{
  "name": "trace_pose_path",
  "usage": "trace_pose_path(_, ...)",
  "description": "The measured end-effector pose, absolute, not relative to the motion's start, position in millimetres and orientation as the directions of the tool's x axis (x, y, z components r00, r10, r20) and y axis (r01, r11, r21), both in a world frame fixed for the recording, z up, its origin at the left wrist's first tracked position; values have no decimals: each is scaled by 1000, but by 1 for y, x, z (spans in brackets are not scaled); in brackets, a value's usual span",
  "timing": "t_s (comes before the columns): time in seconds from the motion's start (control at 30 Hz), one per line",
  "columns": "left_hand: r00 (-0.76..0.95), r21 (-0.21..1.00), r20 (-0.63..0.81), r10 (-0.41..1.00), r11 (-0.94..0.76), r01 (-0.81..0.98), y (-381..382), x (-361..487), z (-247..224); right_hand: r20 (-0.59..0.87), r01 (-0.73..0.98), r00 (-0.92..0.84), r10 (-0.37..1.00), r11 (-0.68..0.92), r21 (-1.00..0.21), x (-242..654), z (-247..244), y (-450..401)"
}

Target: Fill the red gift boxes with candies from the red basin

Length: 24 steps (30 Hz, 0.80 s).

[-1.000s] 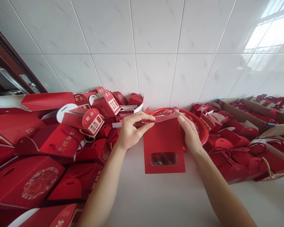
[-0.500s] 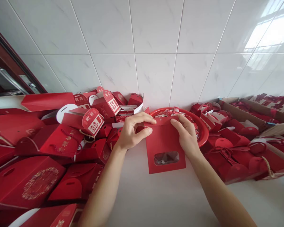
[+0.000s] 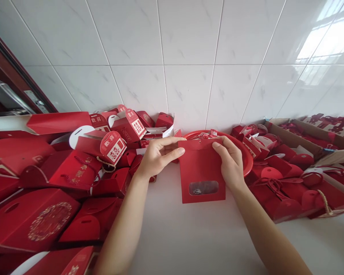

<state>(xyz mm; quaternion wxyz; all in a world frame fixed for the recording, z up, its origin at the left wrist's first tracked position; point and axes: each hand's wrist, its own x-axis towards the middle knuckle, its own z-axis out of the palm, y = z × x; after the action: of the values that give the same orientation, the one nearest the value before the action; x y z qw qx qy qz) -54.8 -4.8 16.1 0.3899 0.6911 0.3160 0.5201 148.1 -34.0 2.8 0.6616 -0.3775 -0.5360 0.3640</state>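
A flat-faced red paper gift bag point(image 3: 202, 166) with a small clear window near its bottom hangs upright between my hands. My left hand point(image 3: 159, 156) pinches its top left corner between thumb and fingers. At the top right, my right hand point(image 3: 231, 158) grips the edge, thumb on the front and fingers behind. Two small holes show along the folded top edge. Something pale and small shows through the window, too unclear to name. Behind the bag stands a round red plastic basket point(image 3: 248, 160) of small wrapped pieces, partly hidden by the bag and my right hand.
Red gift boxes point(image 3: 51, 214) are heaped on the left, some with rope handles. More red boxes point(image 3: 278, 191) lie on the right, beside cardboard cartons point(image 3: 286, 131). A white tabletop point(image 3: 195, 240) lies under my arms, and a tiled wall point(image 3: 186, 88) rises behind.
The bag has shifted slightly right, and its lower edge has risen a little. Both hands moved slightly right with it, keeping their hold on the top corners.
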Motion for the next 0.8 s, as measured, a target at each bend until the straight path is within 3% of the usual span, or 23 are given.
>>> trace_pose_path(0.2, 302, 904, 416, 858, -427, -29, -7, -54, 20, 423, -88, 179, 888, 443, -892, 147, 3, -35)
trace_pose_path(0.53, 345, 891, 445, 826, -446, -84, -6, -56, 21, 395, -123, 194, 898, 422, -898, 149, 0, -33)
trace_pose_path(0.8, 277, 889, 448, 850, -456, -41, -8, -54, 23, 369, -189, 93, 925, 380, -905, 152, 2, -32)
